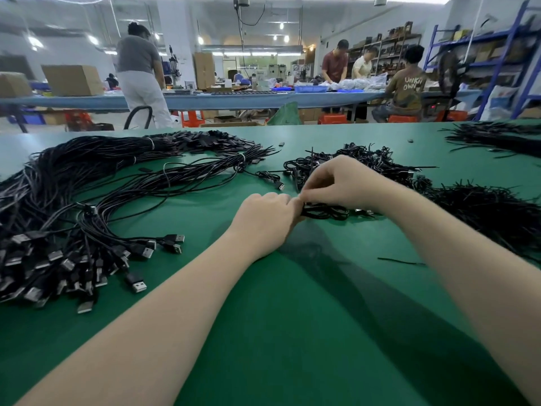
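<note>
A: Quick, biggest first. What's on the counter [292, 332]?

B: It's green. The big bundle of USB cables [73, 206] sprawls across its left side, with the plugs fanned toward the near edge. A heap of black ties [483, 209] lies at the right. The pile of coiled cables [366, 162] sits mid-counter, just behind the hands.

A: Hands?

B: Both meet near the middle of the counter. The left hand [266, 221] has its fingers curled and grips the left end of the coiled cable [328, 213]. The right hand [339, 183] arches over from above, fingers bent, and its fingertips pinch at that same end, touching the left hand's fingertips.

A: Is there a tie in the pinch?

B: I can't tell, the fingers hide it.

A: Where's the coil?

B: It lies low on the counter under the right hand, and its loops stick out to the right below the wrist.

A: Anything small?

B: One coiled cable with a plug [272, 178] lies apart, just left of the pile. A single loose tie [401, 261] lies near the right forearm.
</note>
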### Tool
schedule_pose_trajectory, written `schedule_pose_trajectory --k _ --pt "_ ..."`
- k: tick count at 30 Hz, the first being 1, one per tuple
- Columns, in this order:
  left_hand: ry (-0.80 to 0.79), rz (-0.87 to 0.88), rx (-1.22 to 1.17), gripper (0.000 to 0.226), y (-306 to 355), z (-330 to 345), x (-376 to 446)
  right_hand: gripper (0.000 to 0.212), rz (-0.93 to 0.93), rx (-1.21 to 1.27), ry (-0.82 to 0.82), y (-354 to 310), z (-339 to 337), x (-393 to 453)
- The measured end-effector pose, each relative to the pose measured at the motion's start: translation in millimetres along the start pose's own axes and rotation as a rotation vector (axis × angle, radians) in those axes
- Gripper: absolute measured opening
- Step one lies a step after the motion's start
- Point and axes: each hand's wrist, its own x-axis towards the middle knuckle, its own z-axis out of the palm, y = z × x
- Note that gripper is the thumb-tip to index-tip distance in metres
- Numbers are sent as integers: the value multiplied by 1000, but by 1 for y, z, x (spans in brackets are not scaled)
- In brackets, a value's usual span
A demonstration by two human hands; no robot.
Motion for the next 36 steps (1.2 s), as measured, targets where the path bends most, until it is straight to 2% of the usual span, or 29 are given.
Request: schedule_pose_trajectory --k 3,5,7,10,12,14,17,20,22,26,30,36 --pt "173 179 -81 16 2 -15 1 14 97 96 -139 12 -20 -5" --pt "294 239 -133 24 4 -20 2 19 183 339 -254 20 -25 -9" --pt "342 214 -199 32 9 -24 0 15 245 625 -335 25 -20 -14" --pt "355 6 -474 35 17 -24 -4 10 309 1093 -314 22 3 -15" --pt "334 -225 -766 32 19 -21 -3 7 325 1301 -174 12 24 -9" --pt "321 -435 -987 32 19 -16 1 4 343 1390 45 0 46 2" --pt "295 -588 -1139 24 17 -7 6 8 398 1394 313 -9 73 10" --pt "258 -630 -1207 11 15 -1 8 12 441 1318 392 -5 83 7" --pt "210 -640 -1268 10 13 2 10 13 444 1356 411 -3 84 6" --pt "123 -726 -1459 17 8 2 11 14 445 1433 380 -3 80 3" --pt "91 -778 -1533 20 5 3 10 24 416 1343 288 -4 77 0" --pt "40 -731 -1570 20 5 4 9 11 447 1229 217 2 69 -2"
